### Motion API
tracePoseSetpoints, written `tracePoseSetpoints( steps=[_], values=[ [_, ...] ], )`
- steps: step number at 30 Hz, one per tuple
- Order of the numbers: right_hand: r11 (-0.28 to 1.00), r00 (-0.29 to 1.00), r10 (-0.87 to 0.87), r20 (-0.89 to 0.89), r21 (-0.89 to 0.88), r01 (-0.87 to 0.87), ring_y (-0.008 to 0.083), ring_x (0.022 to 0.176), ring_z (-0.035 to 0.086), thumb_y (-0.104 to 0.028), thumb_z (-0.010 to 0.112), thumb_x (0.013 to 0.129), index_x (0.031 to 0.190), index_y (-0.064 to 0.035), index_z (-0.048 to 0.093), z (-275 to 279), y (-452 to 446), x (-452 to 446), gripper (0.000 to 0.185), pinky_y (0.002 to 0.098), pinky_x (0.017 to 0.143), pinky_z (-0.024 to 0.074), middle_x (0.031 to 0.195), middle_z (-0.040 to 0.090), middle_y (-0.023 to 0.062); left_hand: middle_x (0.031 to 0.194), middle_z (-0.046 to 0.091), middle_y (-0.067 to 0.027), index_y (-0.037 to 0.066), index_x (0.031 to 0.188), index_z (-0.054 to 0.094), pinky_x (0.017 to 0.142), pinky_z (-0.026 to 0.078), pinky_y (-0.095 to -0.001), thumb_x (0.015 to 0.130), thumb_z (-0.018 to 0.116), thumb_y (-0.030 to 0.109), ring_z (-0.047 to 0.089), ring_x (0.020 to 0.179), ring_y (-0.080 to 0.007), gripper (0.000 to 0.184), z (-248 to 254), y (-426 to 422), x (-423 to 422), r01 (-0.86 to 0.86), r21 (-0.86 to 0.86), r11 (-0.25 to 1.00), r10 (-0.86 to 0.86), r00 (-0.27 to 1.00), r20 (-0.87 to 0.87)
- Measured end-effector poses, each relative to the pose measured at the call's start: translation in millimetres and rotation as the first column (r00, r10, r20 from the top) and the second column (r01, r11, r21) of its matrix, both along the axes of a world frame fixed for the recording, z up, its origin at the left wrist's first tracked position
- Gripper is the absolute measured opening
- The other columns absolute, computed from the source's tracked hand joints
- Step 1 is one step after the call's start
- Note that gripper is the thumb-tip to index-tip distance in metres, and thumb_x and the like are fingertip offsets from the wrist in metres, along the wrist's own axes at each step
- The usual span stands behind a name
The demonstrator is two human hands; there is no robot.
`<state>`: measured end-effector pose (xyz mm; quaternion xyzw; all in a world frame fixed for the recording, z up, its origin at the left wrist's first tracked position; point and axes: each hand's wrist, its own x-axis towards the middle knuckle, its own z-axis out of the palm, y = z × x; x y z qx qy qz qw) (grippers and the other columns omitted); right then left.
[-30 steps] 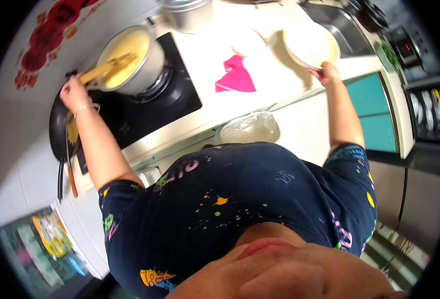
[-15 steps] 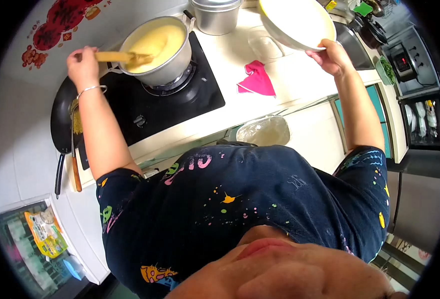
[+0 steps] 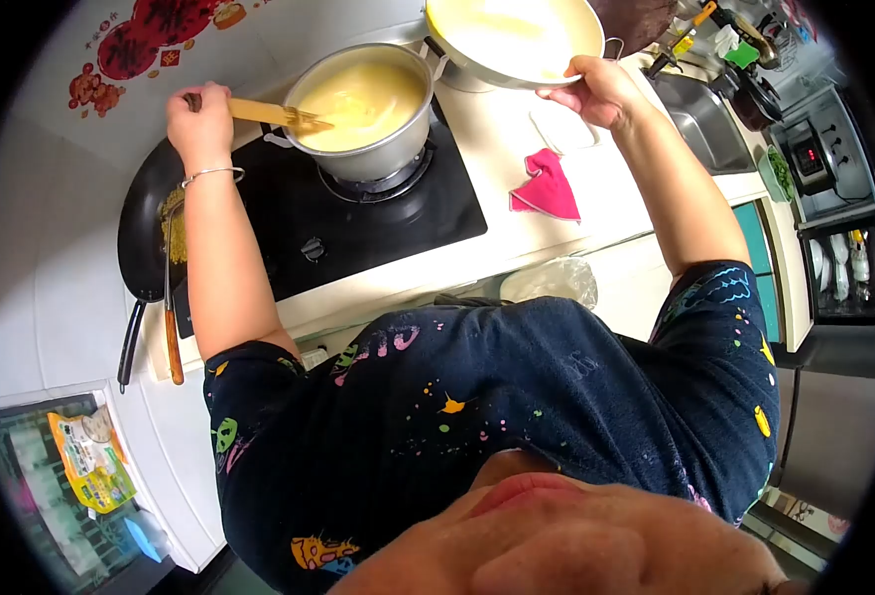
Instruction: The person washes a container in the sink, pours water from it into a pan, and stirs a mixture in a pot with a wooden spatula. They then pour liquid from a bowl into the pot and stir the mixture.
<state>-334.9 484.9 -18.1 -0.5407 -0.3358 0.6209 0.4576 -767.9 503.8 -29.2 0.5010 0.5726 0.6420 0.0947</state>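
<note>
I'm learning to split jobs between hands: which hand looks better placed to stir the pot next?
Probably the left hand: it grips the wooden utensil, whose far end reaches the pale yellow mixture in the pot. The right hand is occupied holding the bowl.

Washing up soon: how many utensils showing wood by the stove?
2: wooden spatula in the left hand, over the pot; wood-handled utensil in the black pan. Others may be hidden.

Site: kitchen. Evidence: hob [image 3: 388, 226], pot [image 3: 373, 164], pan [image 3: 140, 243], counter [image 3: 502, 238], sink [image 3: 700, 124]. Grey unit [image 3: 834, 421] at dim right edge: possibly a fridge.
</note>
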Motion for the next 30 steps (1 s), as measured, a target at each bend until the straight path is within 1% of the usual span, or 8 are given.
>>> tracePoseSetpoints(
  steps=[3, 12, 17, 19, 21, 25, 27, 30],
  values=[
    [0.999, 0.999, 0.032, 0.023, -0.037, -0.032, 0.0323, 0.074, 0.064, -0.002, 0.037, 0.080, 0.106, 0.0154, 0.041, 3, -11, -18, 0.031, 0.0263, 0.057, 0.0580, 0.093, 0.058, 0.0269, 0.070, 0.063, -0.0107, -0.004, 0.081, 0.049, 0.065, 0.048, -0.0266, 0.077, 0.059, 0.013, 0.061, 0.066, -0.0158, 0.021, 2, 1, -1, -0.126, 0.028, 0.992, 0.128, 0.986, -0.109],
    [0.995, 0.992, 0.102, 0.080, -0.032, -0.100, 0.0334, 0.077, 0.064, -0.006, 0.034, 0.087, 0.113, 0.0149, 0.038, 19, 21, -53, 0.034, 0.0289, 0.062, 0.0580, 0.099, 0.057, 0.0272, 0.076, 0.064, -0.0134, -0.004, 0.084, 0.046, 0.068, 0.048, -0.0264, 0.079, 0.057, 0.011, 0.062, 0.070, -0.0172, 0.018, -10, 10, 16, 0.189, -0.008, 0.982, -0.178, 0.940, 0.291],
    [0.990, 0.983, 0.139, 0.122, 0.012, -0.142, 0.0355, 0.079, 0.063, -0.006, 0.034, 0.088, 0.113, 0.0160, 0.035, 23, 52, -70, 0.034, 0.0286, 0.062, 0.0581, 0.101, 0.055, 0.0275, 0.075, 0.064, -0.0133, -0.004, 0.081, 0.054, 0.068, 0.048, -0.0288, 0.072, 0.061, 0.015, 0.061, 0.069, -0.0199, 0.022, -6, 15, -17, -0.253, 0.081, 0.964, 0.259, 0.963, -0.070],
    [0.980, 0.976, 0.181, 0.123, 0.063, -0.189, 0.0364, 0.080, 0.063, -0.007, 0.032, 0.088, 0.113, 0.0164, 0.035, 11, 76, -72, 0.035, 0.0283, 0.062, 0.0581, 0.101, 0.055, 0.0281, 0.076, 0.063, -0.0132, -0.003, 0.083, 0.055, 0.069, 0.048, -0.0300, 0.071, 0.062, 0.016, 0.061, 0.071, -0.0210, 0.024, -19, 23, -13, -0.237, 0.000, 0.972, 0.235, 0.963, -0.135],
    [0.975, 0.970, 0.211, 0.122, 0.051, -0.218, 0.0372, 0.082, 0.062, -0.007, 0.032, 0.088, 0.114, 0.0167, 0.034, 8, 94, -78, 0.035, 0.0278, 0.061, 0.0580, 0.102, 0.054, 0.0292, 0.077, 0.064, -0.0135, -0.002, 0.082, 0.056, 0.069, 0.048, -0.0317, 0.070, 0.062, 0.018, 0.062, 0.073, -0.0227, 0.024, -29, 21, 3, 0.102, 0.016, 0.995, -0.103, 0.952, 0.287],
    [0.980, 0.974, 0.191, 0.123, 0.041, -0.197, 0.0394, 0.082, 0.062, -0.004, 0.033, 0.085, 0.114, 0.0166, 0.034, 6, 113, -88, 0.035, 0.0295, 0.061, 0.0583, 0.102, 0.053, 0.0303, 0.077, 0.063, -0.0145, -0.002, 0.081, 0.056, 0.069, 0.048, -0.0335, 0.070, 0.061, 0.021, 0.062, 0.074, -0.0260, 0.026, -8, 11, -9, 0.145, 0.019, 0.989, -0.145, 0.951, 0.272],
    [0.981, 0.975, 0.184, 0.121, 0.032, -0.189, 0.0401, 0.081, 0.061, -0.003, 0.033, 0.084, 0.114, 0.0161, 0.034, 6, 110, -97, 0.035, 0.0305, 0.061, 0.0584, 0.102, 0.053, 0.0304, 0.076, 0.063, -0.0163, -0.002, 0.080, 0.056, 0.070, 0.048, -0.0344, 0.070, 0.060, 0.023, 0.062, 0.073, -0.0292, 0.028, -9, 17, -28, -0.170, 0.046, 0.984, 0.172, 0.983, -0.066],
    [0.981, 0.977, 0.119, 0.175, 0.133, -0.144, 0.0411, 0.080, 0.061, -0.001, 0.035, 0.083, 0.113, 0.0151, 0.034, 16, 95, -111, 0.035, 0.0327, 0.062, 0.0585, 0.101, 0.053, 0.0303, 0.075, 0.063, -0.0159, -0.002, 0.082, 0.056, 0.071, 0.048, -0.0337, 0.070, 0.061, 0.023, 0.062, 0.073, -0.0281, 0.028, -25, 24, -21, -0.155, 0.065, 0.986, 0.152, 0.987, 0.043]
  ],
)
